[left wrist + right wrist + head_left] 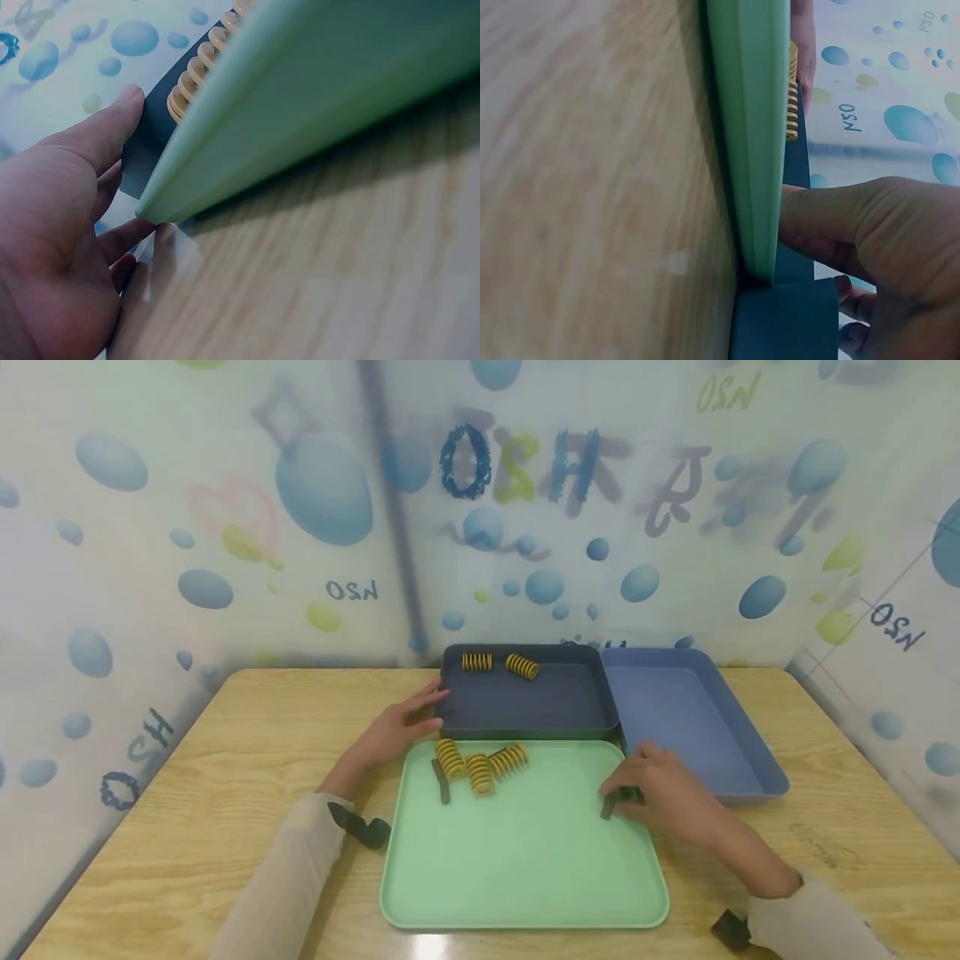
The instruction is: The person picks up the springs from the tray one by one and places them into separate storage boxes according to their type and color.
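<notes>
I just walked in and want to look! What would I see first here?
Probably the yellow springs, bunched at the far end of the big green tray in the middle of the table. Two more springs lie in the dark tray behind it, which the left hand touches.

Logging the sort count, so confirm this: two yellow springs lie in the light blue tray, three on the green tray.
Wrong tray. The head view shows the two yellow springs in the dark blue tray; the light blue tray beside it holds none. Three springs do lie on the green tray.
</notes>
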`<state>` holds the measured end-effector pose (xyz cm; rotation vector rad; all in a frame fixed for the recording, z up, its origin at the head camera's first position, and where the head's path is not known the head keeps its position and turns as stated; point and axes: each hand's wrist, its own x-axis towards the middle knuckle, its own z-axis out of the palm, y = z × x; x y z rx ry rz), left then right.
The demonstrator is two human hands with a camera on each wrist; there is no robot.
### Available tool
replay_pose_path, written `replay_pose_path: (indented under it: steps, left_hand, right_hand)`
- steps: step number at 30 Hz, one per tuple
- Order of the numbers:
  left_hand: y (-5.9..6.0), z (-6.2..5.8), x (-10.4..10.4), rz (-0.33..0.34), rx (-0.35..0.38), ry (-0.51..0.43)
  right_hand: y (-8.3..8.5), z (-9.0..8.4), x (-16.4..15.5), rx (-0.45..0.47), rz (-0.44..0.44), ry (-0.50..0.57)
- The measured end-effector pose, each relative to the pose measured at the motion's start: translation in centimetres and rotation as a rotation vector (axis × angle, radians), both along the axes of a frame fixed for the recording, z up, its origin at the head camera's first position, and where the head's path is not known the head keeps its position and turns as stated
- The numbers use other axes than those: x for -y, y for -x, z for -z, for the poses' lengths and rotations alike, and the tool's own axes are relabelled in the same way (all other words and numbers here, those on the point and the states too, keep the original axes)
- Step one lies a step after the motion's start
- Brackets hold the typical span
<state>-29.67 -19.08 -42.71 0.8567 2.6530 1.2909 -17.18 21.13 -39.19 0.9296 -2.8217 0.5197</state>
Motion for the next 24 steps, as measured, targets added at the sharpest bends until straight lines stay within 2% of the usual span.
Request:
replay_pose_path:
  steps: [5, 13, 18, 22, 24]
  left_hand:
    - [-0.1, 0.0, 0.0, -0.002, 0.006, 0.003]
    - [0.0, 0.1, 0.1, 0.007, -0.007, -0.009]
    - [0.0, 0.2, 0.1, 0.01, -0.005, -0.006]
    - [0.0, 0.0, 0.1, 0.01, -0.003, -0.003]
    - [0.0, 0.0, 0.1, 0.011, -0.003, -0.005]
  right_hand:
    - [-0.2, 0.1, 0.4, -0.019, -0.027, 0.001]
    - [-0.2, 0.6, 1.0, 0.008, -0.086, 0.051]
    - [-0.8, 0.4, 1.3, 0.0, -0.095, 0.036]
    - [-1.2, 0.0, 1.6, 0.026, -0.101, 0.035]
    - [-1.3, -0.1, 1.8, 0.068, -0.113, 0.054]
